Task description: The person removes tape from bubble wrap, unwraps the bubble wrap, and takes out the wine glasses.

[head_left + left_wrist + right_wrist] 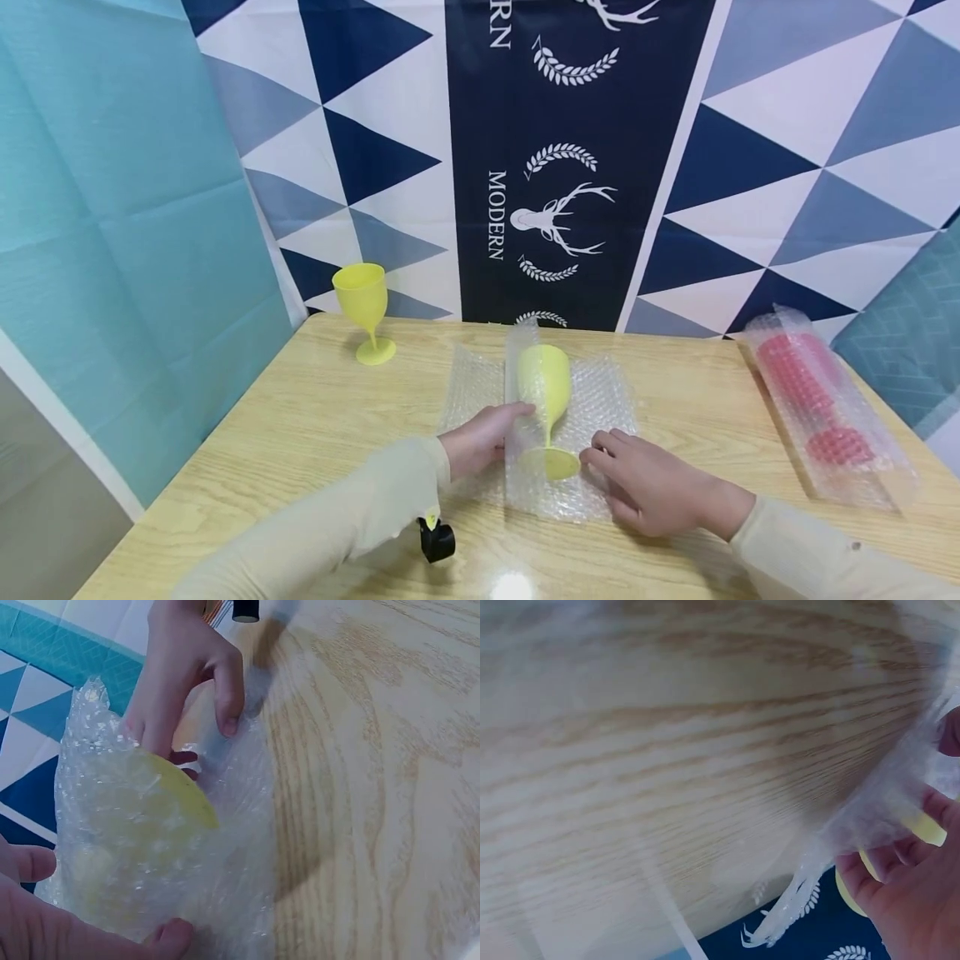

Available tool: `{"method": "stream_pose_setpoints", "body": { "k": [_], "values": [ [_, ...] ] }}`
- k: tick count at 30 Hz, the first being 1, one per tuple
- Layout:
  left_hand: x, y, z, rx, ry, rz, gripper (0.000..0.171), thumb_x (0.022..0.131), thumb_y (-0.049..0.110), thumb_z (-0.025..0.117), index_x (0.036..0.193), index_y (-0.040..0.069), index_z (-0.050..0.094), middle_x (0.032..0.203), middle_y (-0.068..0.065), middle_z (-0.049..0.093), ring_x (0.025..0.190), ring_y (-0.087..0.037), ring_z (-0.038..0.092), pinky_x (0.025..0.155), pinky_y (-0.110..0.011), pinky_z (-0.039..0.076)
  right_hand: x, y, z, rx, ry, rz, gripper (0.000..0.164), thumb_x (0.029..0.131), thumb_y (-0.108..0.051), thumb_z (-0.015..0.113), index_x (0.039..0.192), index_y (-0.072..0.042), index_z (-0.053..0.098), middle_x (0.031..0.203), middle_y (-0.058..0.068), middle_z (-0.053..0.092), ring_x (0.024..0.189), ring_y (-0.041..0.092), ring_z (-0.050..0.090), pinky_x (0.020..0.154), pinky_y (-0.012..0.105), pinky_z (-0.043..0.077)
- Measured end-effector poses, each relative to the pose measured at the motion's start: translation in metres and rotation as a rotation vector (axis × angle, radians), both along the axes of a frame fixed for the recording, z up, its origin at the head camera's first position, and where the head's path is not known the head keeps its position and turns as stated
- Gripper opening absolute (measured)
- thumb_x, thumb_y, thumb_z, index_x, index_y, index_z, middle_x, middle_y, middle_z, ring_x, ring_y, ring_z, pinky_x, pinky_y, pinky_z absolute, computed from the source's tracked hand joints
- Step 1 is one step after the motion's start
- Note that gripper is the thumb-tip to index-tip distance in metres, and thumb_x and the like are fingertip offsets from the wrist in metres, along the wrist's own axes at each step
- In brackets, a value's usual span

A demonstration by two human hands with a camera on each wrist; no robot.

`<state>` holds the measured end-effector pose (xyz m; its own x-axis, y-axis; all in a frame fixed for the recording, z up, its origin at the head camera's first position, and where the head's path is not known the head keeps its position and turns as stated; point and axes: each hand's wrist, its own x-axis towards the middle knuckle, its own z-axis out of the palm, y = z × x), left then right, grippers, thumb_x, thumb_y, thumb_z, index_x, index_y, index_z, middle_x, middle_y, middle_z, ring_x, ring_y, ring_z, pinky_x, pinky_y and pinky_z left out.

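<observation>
A yellow goblet (556, 382) lies on its side on a sheet of bubble wrap (600, 400), its foot toward the near edge. The sheet's left part stands folded up and partly covers the bowl and foot. My left hand (480, 440) holds this raised flap, thumb toward the goblet; in the left wrist view its thumb and a finger show at the wrap's near side. My right hand (651, 483) is at the right of the goblet's foot, fingers loosely bent, fingertips at the foot's edge. The right wrist view shows its fingers (889, 859) against the wrap and yellow foot.
A second yellow goblet (363, 304) stands upright at the table's back left. On the right lies a red goblet-like thing (806, 392) rolled in bubble wrap. A patterned curtain (390, 125) hangs behind the wooden table (315, 400). A small black device (437, 540) hangs under my left sleeve.
</observation>
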<state>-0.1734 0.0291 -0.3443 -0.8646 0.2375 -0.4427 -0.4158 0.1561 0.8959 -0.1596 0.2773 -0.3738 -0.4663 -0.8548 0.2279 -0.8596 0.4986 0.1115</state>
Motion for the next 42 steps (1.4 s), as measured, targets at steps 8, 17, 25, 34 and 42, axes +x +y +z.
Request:
{"method": "stream_pose_setpoints", "body": {
  "k": [8, 17, 25, 34, 42],
  "values": [
    [0.003, 0.002, 0.018, -0.203, 0.134, 0.043, 0.073, 0.089, 0.04, 0.057, 0.138, -0.008, 0.036, 0.146, -0.023, 0.038, 0.132, -0.04, 0.042, 0.115, -0.054, 0.029, -0.006, 0.002, -0.003, 0.012, 0.02, -0.009, 0.049, 0.071, -0.026, 0.068, 0.118, -0.018, 0.056, 0.105, -0.007, 0.054, 0.092, 0.007, 0.048, 0.082, 0.032, 0.05],
    [0.014, 0.012, 0.034, -0.46, 0.476, -0.019, 0.061, 0.086, 0.035, 0.064, 0.129, -0.003, 0.046, 0.131, -0.02, 0.049, 0.124, -0.033, 0.045, 0.101, -0.047, 0.043, -0.009, 0.003, -0.008, -0.065, 0.058, 0.049, 0.051, 0.065, -0.025, 0.069, 0.114, -0.017, 0.056, 0.099, -0.007, 0.048, 0.085, 0.006, 0.041, 0.073, 0.026, 0.044],
    [0.03, 0.017, 0.032, -0.757, 0.861, -0.339, 0.064, 0.088, 0.044, 0.064, 0.134, 0.005, 0.045, 0.132, -0.01, 0.05, 0.118, -0.02, 0.047, 0.098, -0.031, 0.048, -0.01, 0.003, -0.008, -0.091, 0.058, 0.08, 0.053, 0.064, -0.024, 0.069, 0.115, -0.017, 0.056, 0.099, -0.007, 0.047, 0.084, 0.006, 0.039, 0.072, 0.024, 0.041],
    [0.027, 0.011, 0.02, -1.059, 1.227, -0.585, 0.069, 0.084, 0.053, 0.063, 0.131, 0.004, 0.047, 0.124, -0.006, 0.056, 0.115, -0.017, 0.051, 0.102, -0.026, 0.045, -0.01, 0.004, -0.013, -0.082, 0.004, 0.06, 0.049, 0.067, -0.025, 0.069, 0.114, -0.02, 0.056, 0.101, -0.01, 0.046, 0.087, 0.004, 0.039, 0.075, 0.023, 0.041],
    [0.023, -0.004, 0.001, -1.306, 1.42, -0.636, 0.066, 0.085, 0.062, 0.055, 0.122, 0.008, 0.049, 0.114, -0.001, 0.056, 0.108, -0.014, 0.052, 0.101, -0.028, 0.044, -0.011, 0.005, -0.014, -0.075, -0.01, 0.032, 0.049, 0.068, -0.025, 0.069, 0.115, -0.019, 0.056, 0.104, -0.009, 0.048, 0.091, 0.005, 0.041, 0.079, 0.026, 0.044]
  ]
}}
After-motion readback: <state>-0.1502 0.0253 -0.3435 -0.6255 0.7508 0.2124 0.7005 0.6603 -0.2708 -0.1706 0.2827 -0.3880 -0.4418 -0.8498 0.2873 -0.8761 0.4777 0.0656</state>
